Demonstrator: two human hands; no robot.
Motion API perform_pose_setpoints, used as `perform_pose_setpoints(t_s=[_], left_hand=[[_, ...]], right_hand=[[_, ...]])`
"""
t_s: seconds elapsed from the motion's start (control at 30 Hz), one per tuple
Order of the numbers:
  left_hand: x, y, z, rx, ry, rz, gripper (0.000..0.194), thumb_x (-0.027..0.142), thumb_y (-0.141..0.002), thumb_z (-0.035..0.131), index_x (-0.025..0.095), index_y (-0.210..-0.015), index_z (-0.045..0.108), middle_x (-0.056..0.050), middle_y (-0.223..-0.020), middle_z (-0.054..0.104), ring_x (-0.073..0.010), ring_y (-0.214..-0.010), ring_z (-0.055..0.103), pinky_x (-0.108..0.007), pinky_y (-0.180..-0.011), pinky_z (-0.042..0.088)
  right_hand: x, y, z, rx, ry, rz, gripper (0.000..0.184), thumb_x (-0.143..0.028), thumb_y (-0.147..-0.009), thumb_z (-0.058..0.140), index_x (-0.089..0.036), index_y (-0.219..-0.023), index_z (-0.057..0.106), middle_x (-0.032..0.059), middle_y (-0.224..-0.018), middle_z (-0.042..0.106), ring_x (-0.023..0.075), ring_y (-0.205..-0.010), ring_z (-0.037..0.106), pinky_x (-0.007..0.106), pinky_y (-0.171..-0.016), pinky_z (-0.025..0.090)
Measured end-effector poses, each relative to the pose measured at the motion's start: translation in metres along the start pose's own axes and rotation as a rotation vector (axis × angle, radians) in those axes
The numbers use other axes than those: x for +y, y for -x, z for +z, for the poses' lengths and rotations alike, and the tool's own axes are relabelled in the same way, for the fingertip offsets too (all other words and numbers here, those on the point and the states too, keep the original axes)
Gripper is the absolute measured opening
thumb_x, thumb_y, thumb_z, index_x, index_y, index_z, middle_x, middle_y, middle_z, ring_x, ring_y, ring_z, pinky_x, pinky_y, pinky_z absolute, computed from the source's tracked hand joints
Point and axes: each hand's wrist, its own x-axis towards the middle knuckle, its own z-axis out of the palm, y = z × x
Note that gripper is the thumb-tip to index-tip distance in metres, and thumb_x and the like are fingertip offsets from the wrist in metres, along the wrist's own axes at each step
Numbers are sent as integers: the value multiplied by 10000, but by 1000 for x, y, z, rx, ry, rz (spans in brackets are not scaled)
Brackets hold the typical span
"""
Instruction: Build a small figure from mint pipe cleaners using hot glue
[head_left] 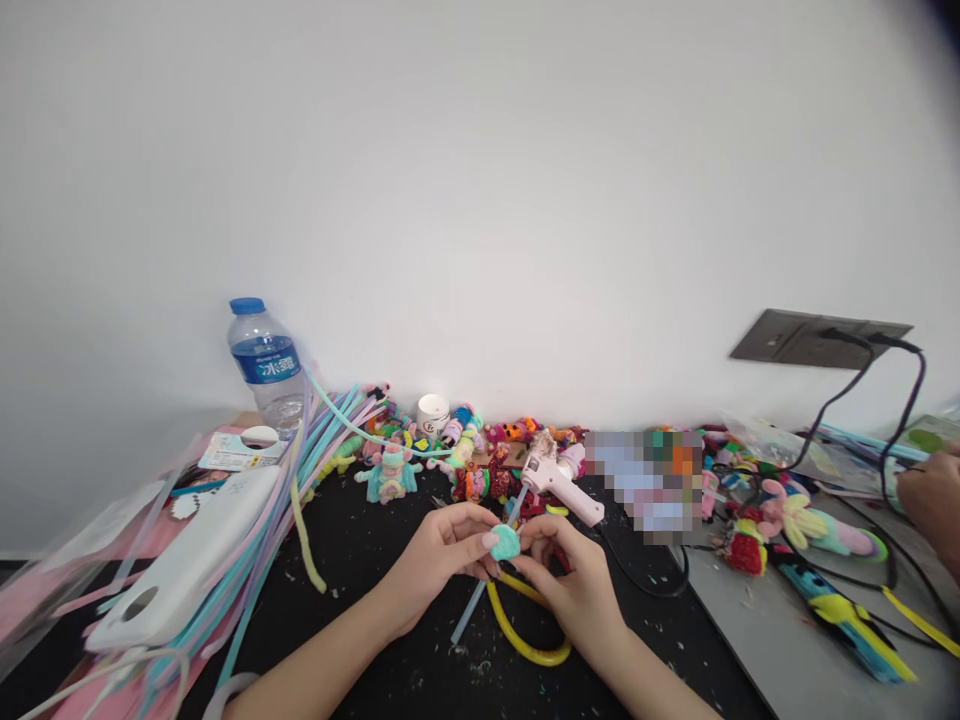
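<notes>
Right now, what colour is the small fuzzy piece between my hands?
The small fuzzy piece is turquoise; the head view shows it best.

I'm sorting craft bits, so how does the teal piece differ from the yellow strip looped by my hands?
The teal piece is small and rounded; the yellow strip is long and curved. Your left hand grips the teal piece; the yellow strip loops lower in view. Each is one main colour.

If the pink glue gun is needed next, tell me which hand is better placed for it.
Probably the right hand: the pink glue gun lies nearer it, handle toward that side, while the left hand pinches the turquoise piece.
</notes>
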Motion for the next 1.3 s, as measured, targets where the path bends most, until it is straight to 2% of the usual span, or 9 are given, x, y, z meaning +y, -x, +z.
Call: perform_pose_setpoints(t_s=[0.13,0.37,1.0,1.1,1.23,1.3], left_hand=[[-3,-2,-2,-15,7,27,273,260,-650,727,143,-871,615,-47,-768,686,-131,-599,604,-237,-579,451],[-4,-2,-3,-5,2,41,242,184,-634,734,132,-841,620,-20,-669,681,-130,-591,609,-241,-595,460],[-3,-2,-2,18,-39,48,242,180,-651,721,127,-848,590,2,-634,660,-106,-590,576,-230,-618,447],[-3,-2,-2,45,-26,79,262,211,-694,693,137,-899,547,-10,-671,669,-114,-599,583,-240,-615,449],[-2,-3,-2,36,-23,118,269,238,-748,643,159,-953,488,14,-645,645,-106,-569,575,-227,-577,433],[-2,-2,-1,-11,-21,110,286,234,-750,642,166,-966,468,20,-649,642,-98,-553,568,-223,-564,429]], right_hand=[[-1,0,1,-6,-1,-5,145,-305,-761,638,-183,-814,581,-3,-651,603,111,-506,507,216,-475,447],[0,2,2,-31,21,-10,104,-264,-769,628,-177,-815,597,-1,-654,596,118,-519,491,223,-492,427],[1,5,3,-46,14,29,71,-212,-758,634,-172,-797,591,-10,-627,579,113,-518,491,213,-498,422],[2,5,3,-53,-17,44,160,-197,-753,630,-188,-887,542,-19,-652,556,115,-526,495,216,-496,434],[3,4,3,-66,-78,10,434,-185,-732,651,-222,-1117,453,17,-846,588,118,-570,505,211,-473,443],[2,3,2,-105,-56,-36,427,-183,-747,642,-236,-1139,479,31,-908,588,121,-596,506,214,-487,444]])
